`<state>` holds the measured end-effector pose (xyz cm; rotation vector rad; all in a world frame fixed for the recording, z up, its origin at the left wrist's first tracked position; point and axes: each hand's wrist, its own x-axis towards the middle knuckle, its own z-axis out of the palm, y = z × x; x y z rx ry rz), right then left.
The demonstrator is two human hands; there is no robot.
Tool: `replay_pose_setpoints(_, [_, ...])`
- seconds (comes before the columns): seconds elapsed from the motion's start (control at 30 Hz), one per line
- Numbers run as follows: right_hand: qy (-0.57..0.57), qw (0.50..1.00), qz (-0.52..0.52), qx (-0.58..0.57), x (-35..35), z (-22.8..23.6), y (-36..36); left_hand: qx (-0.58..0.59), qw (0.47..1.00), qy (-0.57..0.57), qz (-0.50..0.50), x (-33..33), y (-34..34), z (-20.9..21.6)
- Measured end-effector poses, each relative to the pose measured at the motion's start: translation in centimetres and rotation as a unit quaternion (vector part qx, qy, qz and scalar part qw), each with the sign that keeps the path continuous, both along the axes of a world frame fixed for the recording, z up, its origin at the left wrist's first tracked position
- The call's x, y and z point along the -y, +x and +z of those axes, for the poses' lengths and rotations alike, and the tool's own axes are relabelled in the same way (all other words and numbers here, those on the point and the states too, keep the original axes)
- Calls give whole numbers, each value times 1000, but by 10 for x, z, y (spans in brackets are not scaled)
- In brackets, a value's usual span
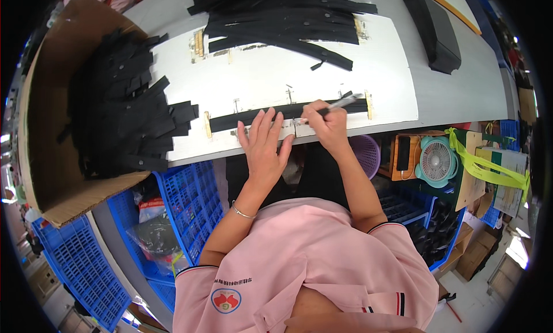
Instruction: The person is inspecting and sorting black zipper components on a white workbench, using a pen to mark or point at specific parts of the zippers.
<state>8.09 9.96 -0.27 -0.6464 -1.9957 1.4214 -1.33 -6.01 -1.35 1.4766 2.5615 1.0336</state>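
Observation:
A long black fabric strip (226, 122) lies across the near edge of a white board (387, 65), between two yellowish tape marks. My left hand (264, 146) rests flat on the strip's left half, fingers spread and pressing it down. In my right hand (327, 126) is a silver-and-black pen (345, 101), gripped between thumb and fingers. Its tip is at or close to the strip's near edge, right of the board's middle mark; my fingers partly hide the contact. Short dark marks stand on the board just beyond the strip.
At the far side of the board lies a pile of black strips (282, 19) with small round spots. A cardboard box (43, 108) on the left overflows with more strips. A black folded piece (432, 31) lies far right. Below the table are blue crates (193, 195) and a turquoise fan (436, 161).

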Motion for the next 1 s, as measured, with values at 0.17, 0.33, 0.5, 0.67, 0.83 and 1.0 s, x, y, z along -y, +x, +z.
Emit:
replay_pose_setpoints(0.17, [-107, 979, -157, -70, -34, 15, 45, -12, 1000, 4, -1, -1, 0, 2])
replay_pose_setpoints(0.33, [-160, 972, -169, -18, -63, 9, 62, -12, 1000, -1, -7, -2, 5, 7])
replay_pose_setpoints(0.5, [-217, 964, -151, -31, -69, 10, 65, 26, 998, 24, -46, -33, 13, 17])
replay_pose_setpoints(0.67, [-236, 958, -152, -56, -69, 8, 68, 133, 970, 58, -194, -94, 24, 24])
replay_pose_setpoints(0.83, [-253, 954, -145, -65, -69, 5, 71, 125, 963, 23, -239, -117, 25, 23])
replay_pose_setpoints(1.0, [-227, 962, -142, -47, -68, 9, 69, 54, 980, -6, -191, -110, 18, 16])
